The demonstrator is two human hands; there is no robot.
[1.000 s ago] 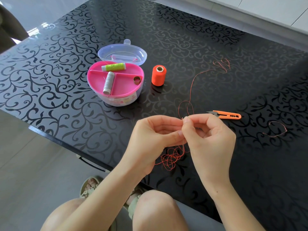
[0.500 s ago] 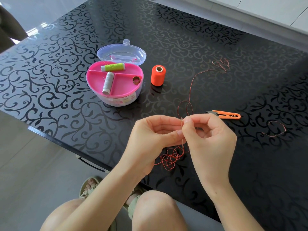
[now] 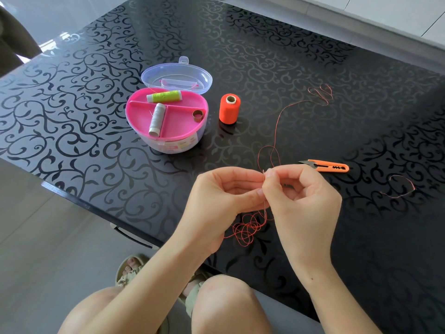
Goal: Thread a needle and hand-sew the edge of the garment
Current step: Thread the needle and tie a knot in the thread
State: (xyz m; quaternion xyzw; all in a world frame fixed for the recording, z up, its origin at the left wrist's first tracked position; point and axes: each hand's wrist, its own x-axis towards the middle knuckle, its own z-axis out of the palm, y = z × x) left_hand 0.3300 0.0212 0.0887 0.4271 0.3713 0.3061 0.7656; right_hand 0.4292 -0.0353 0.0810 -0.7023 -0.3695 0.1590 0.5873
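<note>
I read one needle (image 3: pixel 264 189): a thin, bare metal sliver standing nearly upright between the two sets of fingertips, above the near edge of the table (image 3: pixel 301 56). Its eye end is too small to resolve.

The hands are together, fingertips touching. The left hand (image 3: pixel 221 196) pinches the needle between thumb and forefinger. The right hand (image 3: pixel 303 196) pinches the orange thread (image 3: pixel 276 121) at the needle's top end. I cannot tell whether the thread passes through the eye.

Thread condition: one long, fine strand. It runs from loose loops toward the far edge, curves down the table to the fingertips, and ends in a tangle of coils under the hands at the near edge.

Item count:
- One short thread offcut (image 3: pixel 401 186), lying curled toward the right edge, apart from the long strand.
- Three spools: one orange spool (image 3: pixel 229 108) upright on the table; one green spool (image 3: pixel 164 96) and one grey spool (image 3: pixel 157 116) lying in the pink sewing box (image 3: pixel 144 126).
- One thimble (image 3: pixel 198 116), in the box's right compartment.
- One clear lid (image 3: pixel 177 77), hinged open behind the box.
- One pair of orange snips (image 3: pixel 327 165), flat, just beyond the right hand.
</note>
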